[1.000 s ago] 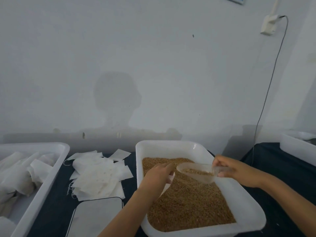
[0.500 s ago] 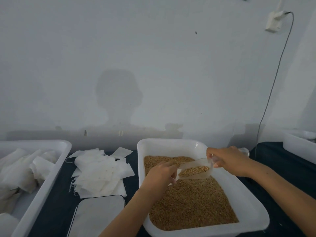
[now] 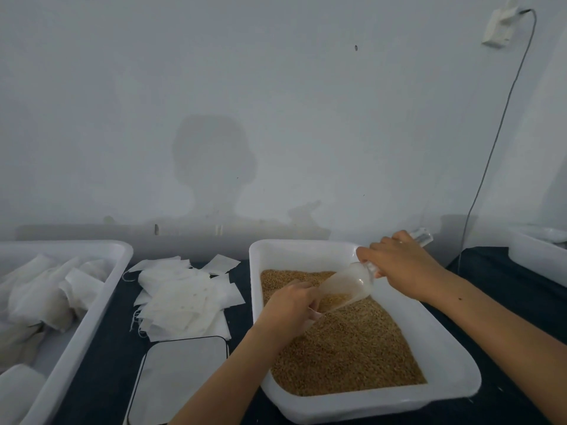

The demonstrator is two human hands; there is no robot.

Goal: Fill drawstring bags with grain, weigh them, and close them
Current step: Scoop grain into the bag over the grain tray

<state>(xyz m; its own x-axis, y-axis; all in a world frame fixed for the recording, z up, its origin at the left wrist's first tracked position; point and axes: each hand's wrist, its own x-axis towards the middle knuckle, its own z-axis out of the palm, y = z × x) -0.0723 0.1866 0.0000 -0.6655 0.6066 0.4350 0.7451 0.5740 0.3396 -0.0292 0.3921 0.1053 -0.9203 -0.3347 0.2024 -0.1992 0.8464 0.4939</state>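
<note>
your right hand (image 3: 402, 265) has its fingers wrapped around the handle of the clear scoop (image 3: 346, 285), which tilts mouth-down toward your left hand (image 3: 290, 305). the left fingers are curled around the mouth of a small white bag (image 3: 314, 314), mostly hidden under the hand, right at the scoop's lip. both hands work over the grain (image 3: 346, 342) in the white tub (image 3: 441, 357), and your left forearm crosses the tub's near left corner.

just left of the tub, a loose pile of empty bags (image 3: 184, 299) lies on the dark cloth (image 3: 101, 363) covering the table. in front of that pile sits a flat white scale (image 3: 181, 378) with a dark edge. further left, a second white tray (image 3: 79, 326) holds filled or crumpled bags; which, you cannot tell. a third white container (image 3: 537, 259) shows at the far right edge.

behind everything stands a plain pale wall (image 3: 276, 102) carrying your shadow, with a wall socket (image 3: 498, 29) up at the right and a cable (image 3: 497, 142) running down from it.
</note>
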